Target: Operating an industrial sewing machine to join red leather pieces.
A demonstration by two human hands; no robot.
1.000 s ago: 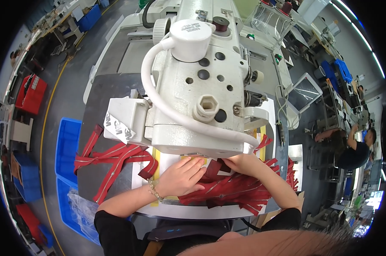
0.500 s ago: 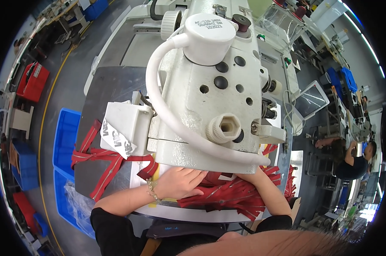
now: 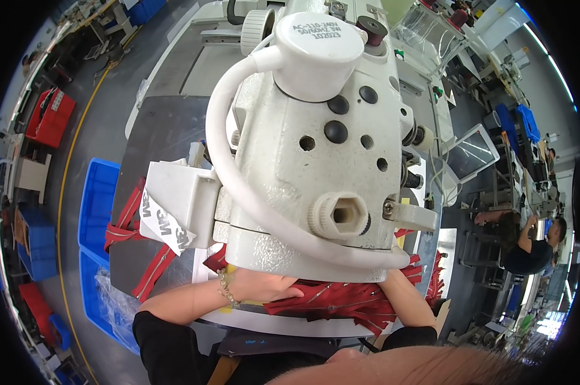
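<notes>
A white sewing machine head (image 3: 290,167) fills the middle and hides the stitching area. My left hand (image 3: 264,285) lies flat at its lower front edge. The thumb is stretched out beside a heap of red zippers (image 3: 331,300) with metal teeth; the fingertips are hidden under the head. From the right, my right forearm (image 3: 410,301) reaches in behind the zipper heap. The right hand itself is covered by the machine, so its fingers and anything in them cannot be seen. Another red zipper strip (image 3: 154,273) trails over the plate on the left.
Blue bins (image 3: 96,199) stand left of the grey machine plate (image 3: 158,135), one with clear plastic wrap (image 3: 113,308). A white side box (image 3: 181,199) juts from the machine's left. A tablet-like screen (image 3: 470,154) stands right. Farther right, another person (image 3: 533,250) sits at a workbench.
The machine head looks larger and sits lower in the picture, as the view has shifted. It now covers the left fingers and the right wrist area that showed before.
</notes>
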